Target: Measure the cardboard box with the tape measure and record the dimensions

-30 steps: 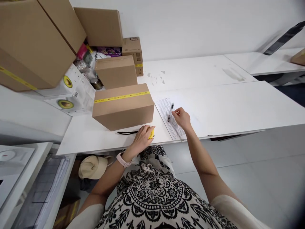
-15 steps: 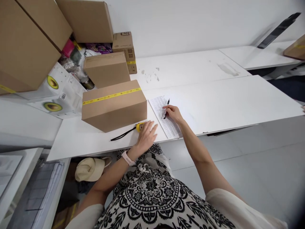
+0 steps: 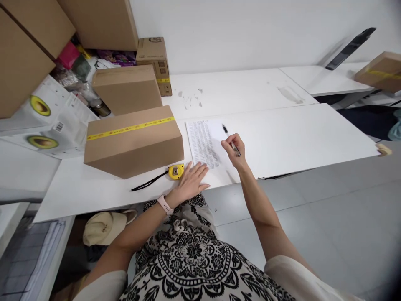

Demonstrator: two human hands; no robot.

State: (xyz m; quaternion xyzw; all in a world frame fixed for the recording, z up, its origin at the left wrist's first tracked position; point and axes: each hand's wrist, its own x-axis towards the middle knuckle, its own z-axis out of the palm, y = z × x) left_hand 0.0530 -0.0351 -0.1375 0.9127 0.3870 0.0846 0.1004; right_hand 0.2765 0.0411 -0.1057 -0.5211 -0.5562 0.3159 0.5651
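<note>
My left hand [image 3: 192, 180] lies flat on the white table [image 3: 297, 138] with its fingers spread, resting on the near edge of a printed sheet [image 3: 203, 144]. A yellow tape measure [image 3: 176, 171] with a black strap sits just left of that hand, untouched. My right hand [image 3: 233, 149] is closed around a black pen [image 3: 230, 140], held slightly above the sheet's right side. A sealed cardboard box with yellow tape [image 3: 133, 140] stands left of the sheet.
More cardboard boxes [image 3: 127, 88] are stacked at the back left, beside white avocado-printed boxes [image 3: 46, 121] and loose packets. Another taped box [image 3: 380, 71] sits on the far right table. A beige cap [image 3: 103, 228] lies below the table edge.
My left hand let go of the tape measure and moved right onto the sheet, fingers spread. My right hand picked the pen up off the sheet.
</note>
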